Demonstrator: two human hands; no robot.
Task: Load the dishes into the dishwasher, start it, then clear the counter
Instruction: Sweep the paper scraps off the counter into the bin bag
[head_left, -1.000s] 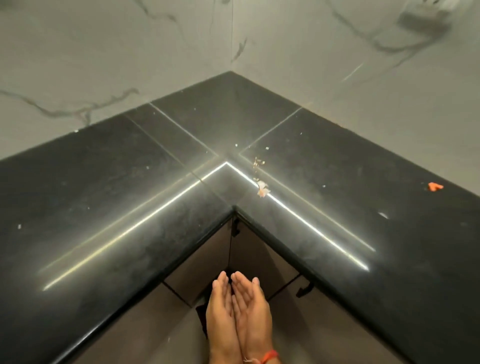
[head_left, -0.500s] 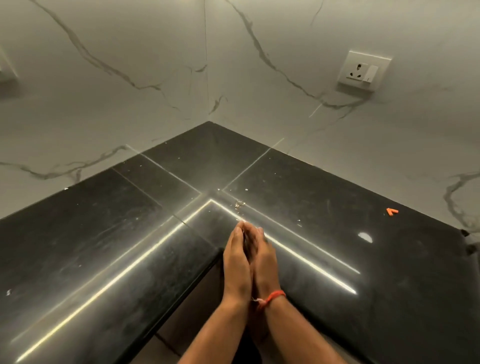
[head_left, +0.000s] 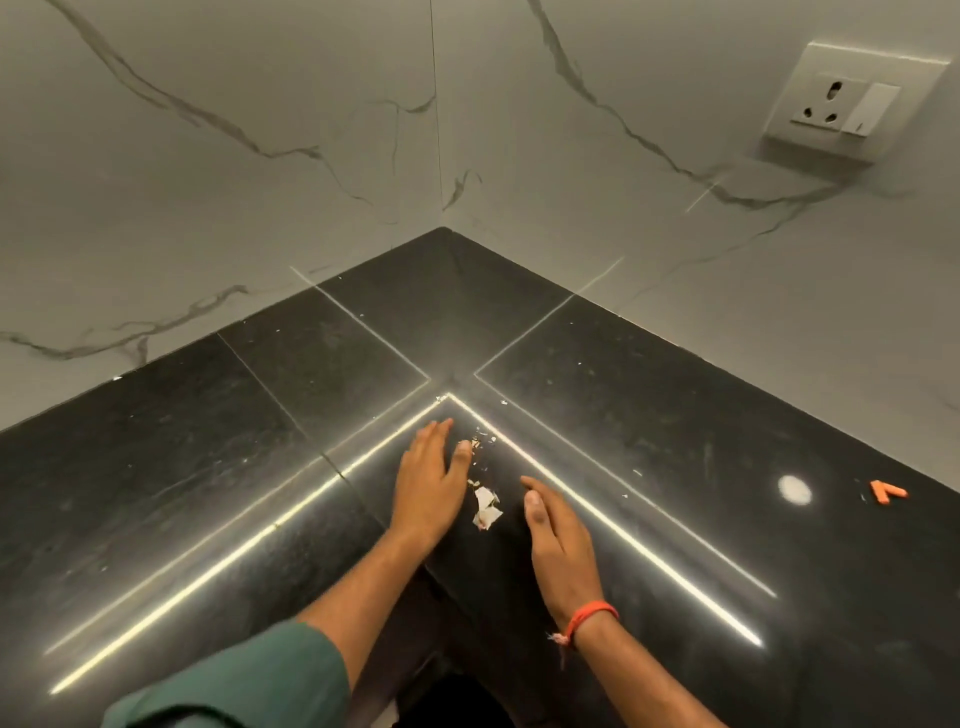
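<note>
The scene is the inner corner of a black counter (head_left: 649, 415) set against marble-look walls, and no dishes and no dishwasher are in sight, so the loading and starting steps cannot be checked from here; judging by the bare dark stone, the work appears to be in its last part, clearing the counter. The left hand (head_left: 428, 483) lies palm down with straight fingers on the stone, just left of a small heap of pale scraps (head_left: 485, 506). The right hand (head_left: 558, 535) stands on its edge just right of the scraps, fingers straight, thumb uppermost. The two hands are apart, with the scraps between them, and neither one grips anything. A scatter of fine crumbs (head_left: 480, 444) lies a little farther in, close to the left fingertips. What is left, as far as can be seen: the scraps and crumbs are not yet gathered, and well off to the right an orange bit (head_left: 887, 491) lies alone near the wall, beside a round glint of light. More specks dot the stone to the left and right. A wall socket (head_left: 841, 111) sits high on the far right.
</note>
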